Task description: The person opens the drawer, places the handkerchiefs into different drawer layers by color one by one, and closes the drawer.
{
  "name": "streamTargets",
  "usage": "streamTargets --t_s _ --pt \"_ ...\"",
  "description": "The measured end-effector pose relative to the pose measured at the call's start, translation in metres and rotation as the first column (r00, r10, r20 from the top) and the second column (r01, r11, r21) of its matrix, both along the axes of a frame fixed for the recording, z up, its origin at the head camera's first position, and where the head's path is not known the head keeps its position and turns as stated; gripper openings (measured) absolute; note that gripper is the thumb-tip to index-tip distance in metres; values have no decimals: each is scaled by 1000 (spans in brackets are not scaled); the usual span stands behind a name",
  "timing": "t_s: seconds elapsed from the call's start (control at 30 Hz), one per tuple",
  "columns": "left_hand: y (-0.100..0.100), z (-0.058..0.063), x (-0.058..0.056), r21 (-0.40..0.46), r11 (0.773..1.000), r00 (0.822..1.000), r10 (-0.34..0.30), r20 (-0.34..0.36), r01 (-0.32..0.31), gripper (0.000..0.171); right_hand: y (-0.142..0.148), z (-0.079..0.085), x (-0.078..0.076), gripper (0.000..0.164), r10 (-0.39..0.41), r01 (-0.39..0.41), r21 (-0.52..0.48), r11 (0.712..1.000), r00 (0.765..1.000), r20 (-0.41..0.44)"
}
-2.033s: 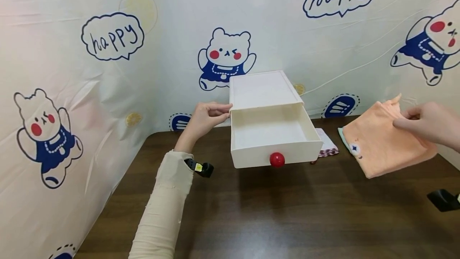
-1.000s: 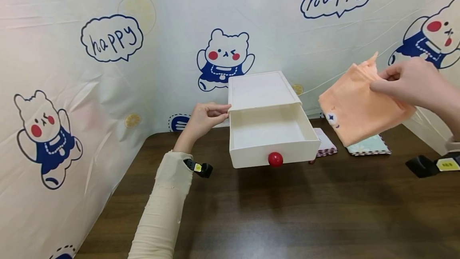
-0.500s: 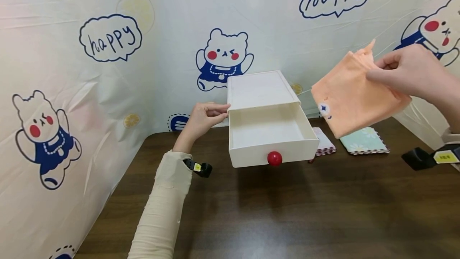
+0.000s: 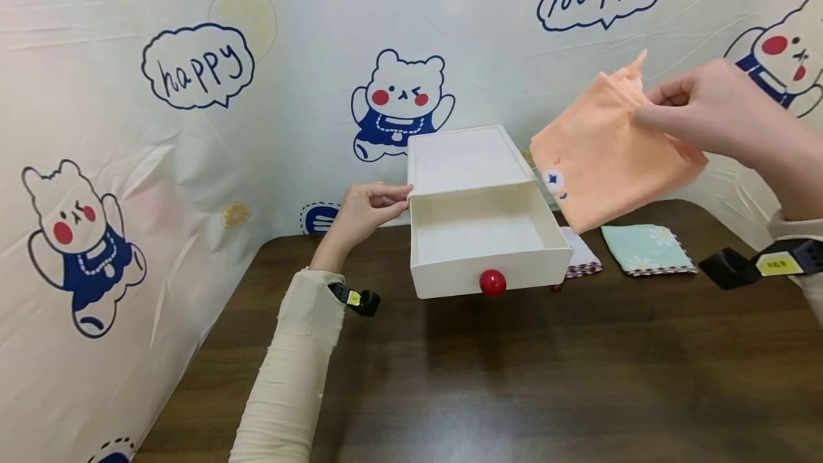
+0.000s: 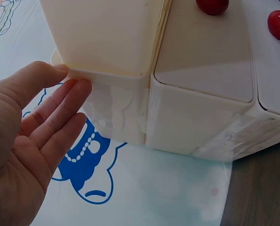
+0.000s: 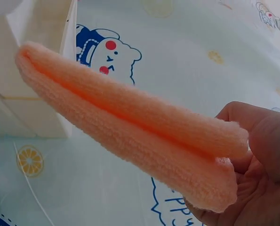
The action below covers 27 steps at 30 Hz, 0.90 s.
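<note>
In the head view my right hand (image 4: 714,109) pinches a folded peach-orange towel (image 4: 611,152) near its upper edge and holds it in the air. It hangs to the right of a pulled-out white drawer (image 4: 489,277), with a small embroidered motif at its lower left corner. The right wrist view shows the towel's fluffy folded layers (image 6: 130,122) between thumb and fingers. My left hand (image 4: 369,209) grips the left front edge of the white drawer cabinet (image 4: 469,161). In the left wrist view my left thumb and fingertips meet at that edge (image 5: 107,75). No item shows inside the drawer.
A mint-green folded cloth (image 4: 646,250) with a checked edge lies on the dark wooden table (image 4: 514,391), right of the cabinet. Partly behind the drawer is a whitish folded cloth (image 4: 581,254). Lower drawers with red knobs (image 5: 278,24) appear in the left wrist view.
My right hand has lifted the peach towel off the table's right side and carried it up and left toward the drawer, uncovering the mint cloth. My left hand has stayed at the cabinet edge.
</note>
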<state>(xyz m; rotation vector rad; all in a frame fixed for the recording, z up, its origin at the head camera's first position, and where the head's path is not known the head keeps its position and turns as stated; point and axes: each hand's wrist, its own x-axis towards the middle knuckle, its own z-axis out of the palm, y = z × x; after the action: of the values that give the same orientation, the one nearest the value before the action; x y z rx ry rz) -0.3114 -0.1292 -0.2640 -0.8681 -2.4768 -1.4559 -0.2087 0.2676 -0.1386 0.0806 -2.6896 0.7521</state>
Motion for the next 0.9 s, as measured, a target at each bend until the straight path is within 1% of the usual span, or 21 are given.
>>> streamTargets --t_s 0.17,0.37,0.47,0.7,0.9 --pt "1 1 -1 3 1000 1000 -2 -6 2 29 -7 3 -3 34 22 -22 -1 1000 1000 -7" --pt "1 -2 0 16 1000 1000 -12 -6 12 29 -16 4 -5 34 64 -64 -48 997 998 -1" --pt "1 -2 0 16 1000 1000 -12 -1 12 28 -24 3 -6 36 86 -85 -70 994 996 8" --pt "0 -3 0 18 1000 1000 -5 2 5 28 -42 -2 -9 42 122 -121 -116 986 993 -2" --pt "1 -2 -1 15 1000 1000 3 8 -3 28 -52 -8 -10 46 141 -135 -177 975 990 22"
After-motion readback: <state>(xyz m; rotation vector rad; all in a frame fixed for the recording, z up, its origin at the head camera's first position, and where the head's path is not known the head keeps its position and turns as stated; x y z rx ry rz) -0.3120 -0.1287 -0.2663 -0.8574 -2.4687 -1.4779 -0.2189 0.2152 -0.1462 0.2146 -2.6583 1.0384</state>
